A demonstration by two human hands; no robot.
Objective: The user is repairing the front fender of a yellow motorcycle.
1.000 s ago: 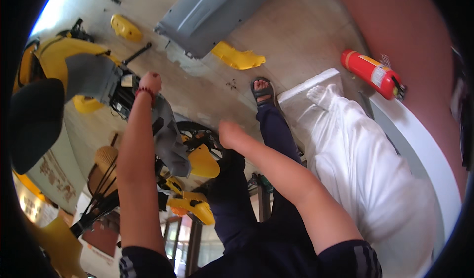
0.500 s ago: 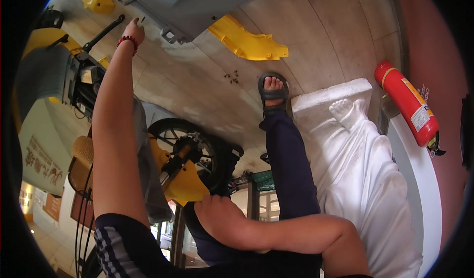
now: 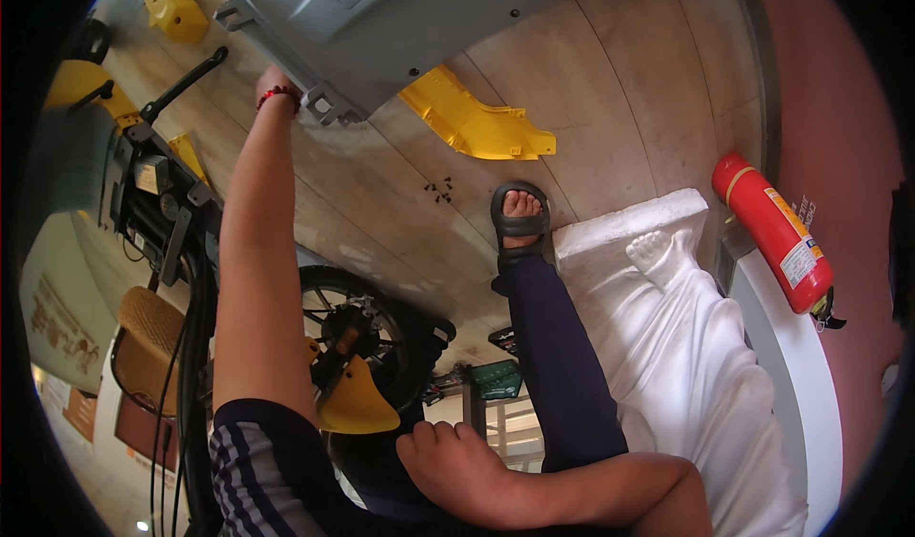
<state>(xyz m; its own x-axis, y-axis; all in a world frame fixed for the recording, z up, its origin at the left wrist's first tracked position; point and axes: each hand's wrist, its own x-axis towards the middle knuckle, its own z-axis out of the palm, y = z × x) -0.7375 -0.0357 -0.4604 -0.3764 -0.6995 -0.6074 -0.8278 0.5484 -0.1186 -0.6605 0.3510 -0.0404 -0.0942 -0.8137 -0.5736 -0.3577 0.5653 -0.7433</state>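
My left arm reaches far forward, a red beaded bracelet on its wrist. My left hand (image 3: 273,81) is at the near left edge of a large grey plastic panel (image 3: 410,32), which hides its fingers. My right hand (image 3: 456,459) is curled closed near my bent leg, below a yellow body part (image 3: 357,404) beside a spoked black wheel (image 3: 353,323). Anything inside its fingers is hidden. A curved yellow trim piece (image 3: 467,118) lies by the panel's near edge. Several small dark screws (image 3: 439,190) are scattered on the floor.
A two-wheeler's exposed frame (image 3: 157,180) stands at left, with a black lever (image 3: 186,81). Another yellow cover (image 3: 176,8) lies far left. To the right are a white draped statue (image 3: 681,327) and a red fire extinguisher (image 3: 774,232). My sandalled foot (image 3: 520,218) is beside the statue.
My left hand has drawn back from beyond the panel's left corner to its near edge, its fingers now hidden. My right hand stays closed near my leg. The whole view has shifted slightly.
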